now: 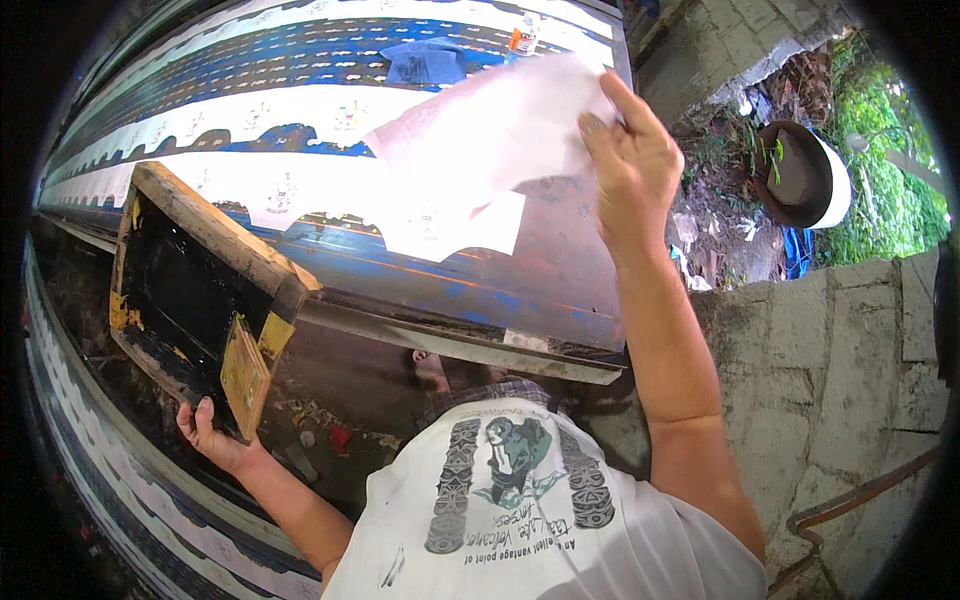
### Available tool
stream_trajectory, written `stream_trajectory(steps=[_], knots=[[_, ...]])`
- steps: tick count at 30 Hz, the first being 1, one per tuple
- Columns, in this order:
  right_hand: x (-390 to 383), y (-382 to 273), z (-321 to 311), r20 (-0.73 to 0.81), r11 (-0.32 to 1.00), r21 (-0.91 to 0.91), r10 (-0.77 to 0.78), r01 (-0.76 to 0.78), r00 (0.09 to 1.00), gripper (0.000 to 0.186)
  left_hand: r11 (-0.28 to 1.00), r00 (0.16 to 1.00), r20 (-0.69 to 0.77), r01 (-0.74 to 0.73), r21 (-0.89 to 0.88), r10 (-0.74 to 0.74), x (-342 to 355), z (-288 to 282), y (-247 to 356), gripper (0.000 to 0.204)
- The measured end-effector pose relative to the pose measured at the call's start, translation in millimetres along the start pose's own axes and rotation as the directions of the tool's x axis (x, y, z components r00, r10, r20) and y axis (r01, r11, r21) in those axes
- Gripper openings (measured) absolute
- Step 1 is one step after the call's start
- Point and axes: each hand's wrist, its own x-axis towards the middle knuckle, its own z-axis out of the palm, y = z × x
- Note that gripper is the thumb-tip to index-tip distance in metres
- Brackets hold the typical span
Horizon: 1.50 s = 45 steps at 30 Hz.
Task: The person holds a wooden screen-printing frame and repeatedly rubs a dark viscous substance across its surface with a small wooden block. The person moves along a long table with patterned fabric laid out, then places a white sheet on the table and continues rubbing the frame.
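My left hand [212,440] grips the lower edge of a wooden printing screen frame [215,222], held tilted off the near side of the long table. Inside its dark, stained face rests a wooden-handled squeegee [243,380]. Raised over the table's right end, my right hand [635,165] pinches the corner of a thin, whitish-pink sheet [490,130]; whether it is paper or cloth I cannot tell. Part of the sheet hangs over white cut pieces [450,238] lying flat on the table. Small printed emblems show on several of these pieces.
The long blue-stained table [560,270] carries rows of white pieces, a folded blue cloth [425,62] and a small bottle [524,35]. Another table with white pieces [110,450] runs along the left. A block wall [820,370] and a round tub [835,180] are at right.
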Motion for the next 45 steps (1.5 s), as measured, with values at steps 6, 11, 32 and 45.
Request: stream_trajectory(steps=[6, 11, 32, 45], knots=[[-61, 110, -72, -0.042, 0.807, -0.581, 0.107, -0.111, 0.993, 0.050, 1.000, 1.000, -0.020, 0.016, -0.017, -0.017, 11, 3, 17, 0.038], [-112, 180, -116, -0.060, 0.742, -0.622, 0.275, -0.252, 0.959, 0.052, 0.999, 0.998, 0.058, 0.012, -0.043, -0.009, 25, 0, 30, 0.039], [-87, 167, -161, 0.130, 0.794, -0.578, 0.319, -0.189, 0.939, 0.067, 0.998, 0.995, 0.080, 0.065, 0.013, -0.066, 41, 48, -7, 0.049], [-87, 202, -186, 0.183, 0.704, -0.604, 0.578, -0.373, 0.795, 0.070, 0.992, 0.979, 0.169, 0.120, -0.023, -0.114, 65, 118, -33, 0.042]])
